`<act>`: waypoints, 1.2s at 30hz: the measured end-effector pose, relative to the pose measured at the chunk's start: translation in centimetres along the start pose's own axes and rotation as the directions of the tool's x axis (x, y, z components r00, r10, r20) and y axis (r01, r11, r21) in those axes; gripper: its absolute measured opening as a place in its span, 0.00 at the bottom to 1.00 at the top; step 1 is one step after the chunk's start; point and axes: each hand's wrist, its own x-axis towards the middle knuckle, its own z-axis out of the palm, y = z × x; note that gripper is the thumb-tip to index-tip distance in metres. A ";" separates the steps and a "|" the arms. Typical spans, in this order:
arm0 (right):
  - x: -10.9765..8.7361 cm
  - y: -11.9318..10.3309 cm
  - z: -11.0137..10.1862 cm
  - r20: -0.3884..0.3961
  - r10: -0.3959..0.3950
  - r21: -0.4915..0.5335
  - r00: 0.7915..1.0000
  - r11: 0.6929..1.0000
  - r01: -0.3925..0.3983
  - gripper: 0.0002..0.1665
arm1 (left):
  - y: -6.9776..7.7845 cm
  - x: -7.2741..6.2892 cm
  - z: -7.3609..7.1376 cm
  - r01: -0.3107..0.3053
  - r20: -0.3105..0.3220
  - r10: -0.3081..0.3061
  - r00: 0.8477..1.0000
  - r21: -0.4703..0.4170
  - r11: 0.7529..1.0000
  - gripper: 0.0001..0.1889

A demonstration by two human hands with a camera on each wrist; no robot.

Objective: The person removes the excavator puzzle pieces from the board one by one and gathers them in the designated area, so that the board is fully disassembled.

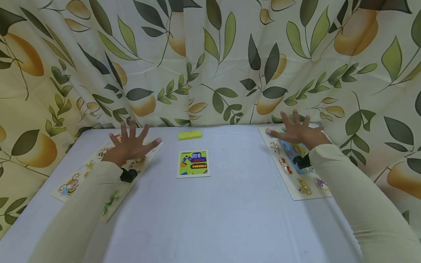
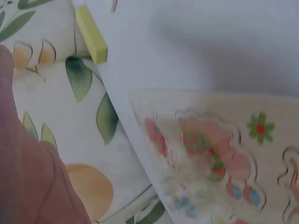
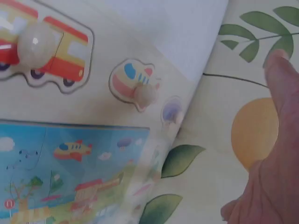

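Observation:
My left hand [image 1: 126,148], fingers spread wide, hovers over a puzzle board with animal and insect pictures [image 1: 113,201] on the left of the table. On the right, my right hand [image 1: 300,133] is spread in the same way above a vehicle puzzle board [image 1: 291,186] with a blue scene in its middle. Neither hand holds anything. In the right wrist view a small airplane piece [image 3: 128,81] and a red and yellow train piece [image 3: 65,49] bear pale knobs. Between the hands lies a square excavator picture puzzle [image 1: 193,163] in a white frame.
A yellow block [image 1: 189,135] lies near the table's far edge, behind the excavator puzzle. The table wears a white cloth [image 1: 223,219]. A curtain with leaves and fruit [image 1: 223,73] hangs behind the far edge and along both sides. Each wrist carries a small black camera strap [image 1: 128,175].

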 end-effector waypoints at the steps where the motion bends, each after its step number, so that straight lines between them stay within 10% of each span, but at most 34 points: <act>1: 0.0 0.0 0.1 -0.003 -0.010 0.002 1.000 1.000 0.010 0.66 | 0.3 0.0 0.3 -0.014 0.000 0.014 1.000 0.006 1.000 0.53; 20: 1.2 -3.4 4.0 -0.115 -0.266 0.068 0.957 0.959 0.275 0.58 | 5.4 -1.8 5.8 -0.290 0.151 0.299 0.942 -0.082 0.954 0.41; 36: 0.9 -6.0 6.0 -0.128 -0.379 0.018 0.916 0.923 0.384 0.53 | 8.4 -3.4 8.5 -0.311 0.171 0.327 0.929 -0.113 0.944 0.40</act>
